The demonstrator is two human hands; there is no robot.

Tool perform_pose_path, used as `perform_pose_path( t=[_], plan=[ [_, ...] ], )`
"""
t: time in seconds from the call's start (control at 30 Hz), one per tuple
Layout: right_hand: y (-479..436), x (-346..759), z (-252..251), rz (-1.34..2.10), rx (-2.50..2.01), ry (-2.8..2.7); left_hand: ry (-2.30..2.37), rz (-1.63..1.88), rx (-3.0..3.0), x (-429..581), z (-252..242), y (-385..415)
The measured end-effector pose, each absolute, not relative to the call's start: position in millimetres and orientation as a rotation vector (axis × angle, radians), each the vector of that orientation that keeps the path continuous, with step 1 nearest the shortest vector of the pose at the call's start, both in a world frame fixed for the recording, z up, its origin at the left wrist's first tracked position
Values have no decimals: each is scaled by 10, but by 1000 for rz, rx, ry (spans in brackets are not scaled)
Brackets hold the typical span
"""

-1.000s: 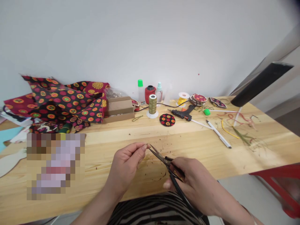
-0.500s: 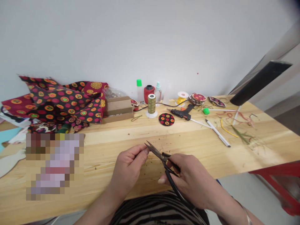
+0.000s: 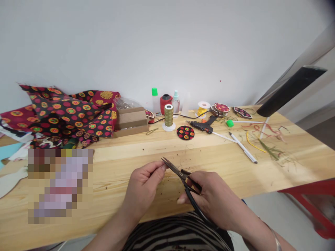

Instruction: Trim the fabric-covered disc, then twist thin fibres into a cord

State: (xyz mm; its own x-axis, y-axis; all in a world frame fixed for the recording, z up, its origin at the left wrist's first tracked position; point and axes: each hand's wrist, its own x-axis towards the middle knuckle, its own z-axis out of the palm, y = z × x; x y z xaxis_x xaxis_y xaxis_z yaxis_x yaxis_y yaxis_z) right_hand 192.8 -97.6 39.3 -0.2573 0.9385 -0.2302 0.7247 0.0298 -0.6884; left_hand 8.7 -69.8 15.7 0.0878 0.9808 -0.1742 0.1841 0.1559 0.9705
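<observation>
In my right hand (image 3: 209, 195) I grip a pair of black-handled scissors (image 3: 180, 174), their dark blades pointing up and left. The blade tips reach the fingertips of my left hand (image 3: 146, 181), which is closed in a pinch. Whatever lies between that thumb and finger is too small to make out. Beyond the hands, a round patch of patterned fabric (image 3: 185, 132) lies flat on the wooden table. Small dark scraps are scattered below and around the blades.
A black glue gun (image 3: 205, 124) rests behind the hands, with a white pen (image 3: 243, 148) to its right. An olive thread spool (image 3: 169, 115) stands near a cardboard box (image 3: 132, 122). Patterned cloth (image 3: 73, 111) is heaped at left. Loose threads (image 3: 269, 148) lie at right.
The scissor blades look slightly closer together than before. Both hands stay in nearly the same place, and the view has shifted a little.
</observation>
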Motion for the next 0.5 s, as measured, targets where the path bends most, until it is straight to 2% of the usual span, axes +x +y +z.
perform_pose_path(
  t=[0.5],
  plan=[
    [-971, 1955, 368, 1031, -1680, -2040, 1338, 927, 1250, 98, 143, -701]
  ],
)
